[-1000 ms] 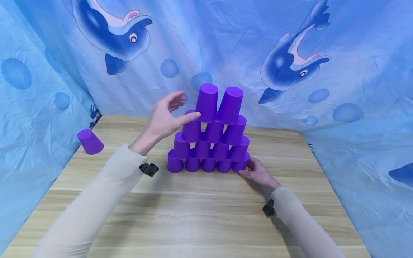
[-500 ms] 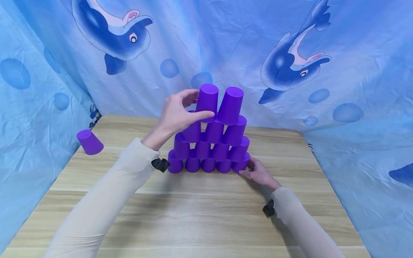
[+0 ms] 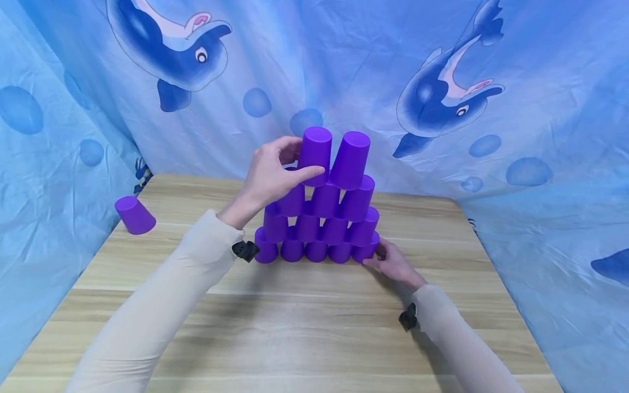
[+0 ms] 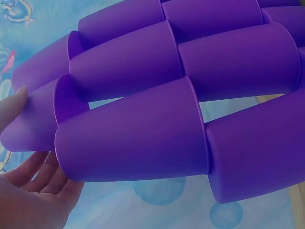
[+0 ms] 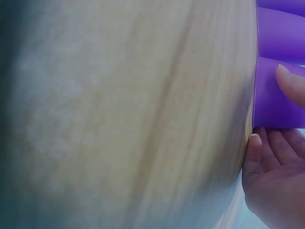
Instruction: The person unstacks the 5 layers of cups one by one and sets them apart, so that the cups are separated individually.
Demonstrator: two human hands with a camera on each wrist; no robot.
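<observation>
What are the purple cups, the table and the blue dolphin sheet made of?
Purple cups: probably plastic, smooth with a soft sheen; the colour is even and the rims look thin.
Table: wood, or a wood-look covering; pale grain streaks show, but I can't tell which.
Blue dolphin sheet: thin cloth or plastic, slightly shiny; it has creases and folds.
</observation>
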